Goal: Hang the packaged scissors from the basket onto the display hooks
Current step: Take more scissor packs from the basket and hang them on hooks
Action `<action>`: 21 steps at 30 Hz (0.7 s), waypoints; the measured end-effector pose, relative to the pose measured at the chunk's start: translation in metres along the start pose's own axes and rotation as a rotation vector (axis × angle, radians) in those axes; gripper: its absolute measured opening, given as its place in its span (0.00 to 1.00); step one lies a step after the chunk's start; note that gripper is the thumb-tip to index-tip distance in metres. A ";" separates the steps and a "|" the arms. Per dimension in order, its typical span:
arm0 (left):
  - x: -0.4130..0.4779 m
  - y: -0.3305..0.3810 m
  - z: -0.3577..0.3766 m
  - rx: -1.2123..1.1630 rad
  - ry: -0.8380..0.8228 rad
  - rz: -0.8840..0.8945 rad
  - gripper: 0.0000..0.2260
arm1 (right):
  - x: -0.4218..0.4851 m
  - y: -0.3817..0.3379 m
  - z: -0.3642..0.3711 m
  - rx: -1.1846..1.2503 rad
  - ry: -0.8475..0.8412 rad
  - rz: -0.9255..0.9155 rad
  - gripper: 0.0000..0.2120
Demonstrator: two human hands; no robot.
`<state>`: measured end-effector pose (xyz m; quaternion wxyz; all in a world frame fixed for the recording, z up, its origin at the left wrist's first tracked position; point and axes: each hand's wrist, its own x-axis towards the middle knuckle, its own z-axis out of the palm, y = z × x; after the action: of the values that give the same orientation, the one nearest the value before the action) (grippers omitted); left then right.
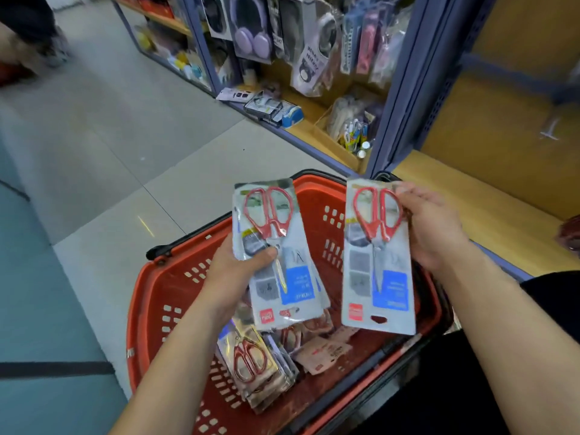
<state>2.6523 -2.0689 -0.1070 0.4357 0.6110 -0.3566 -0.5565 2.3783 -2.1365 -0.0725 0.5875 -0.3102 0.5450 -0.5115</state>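
Observation:
A red plastic basket (pixel 150 312) sits on the floor below me, holding several more scissor packs (pixel 251 362). My left hand (pixel 233 268) grips a small stack of packaged red-handled scissors (pixel 276 255) above the basket, thumb across the front. My right hand (pixel 436 227) holds a single pack of red-handled scissors (pixel 376 262) by its right edge, handles pointing away from me. A bare display hook (pixel 550 128) sticks out of the yellow panel at upper right, blurred.
A blue-framed shelf unit (pixel 405 89) stands ahead, hung with headphones (pixel 251 39) and other packaged goods. Its yellow lower shelf (pixel 464 189) runs along the right. Grey tiled floor (pixel 110 127) stretches to the left, where a person's legs (pixel 28 32) show at the top corner.

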 end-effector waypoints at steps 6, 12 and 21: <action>-0.007 -0.007 0.039 0.048 -0.192 -0.042 0.26 | 0.004 0.015 0.021 -0.299 0.018 -0.111 0.11; -0.008 0.001 0.062 -0.029 -0.227 -0.019 0.26 | 0.001 0.026 0.032 -0.302 0.182 -0.219 0.11; 0.013 0.035 0.088 0.044 -0.235 0.045 0.14 | 0.010 -0.037 -0.013 -0.312 -0.062 -0.236 0.12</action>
<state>2.5686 -2.1060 -0.0792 0.3897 0.5427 -0.4309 -0.6065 2.3550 -2.1537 -0.0441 0.4849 -0.4748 0.5590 -0.4764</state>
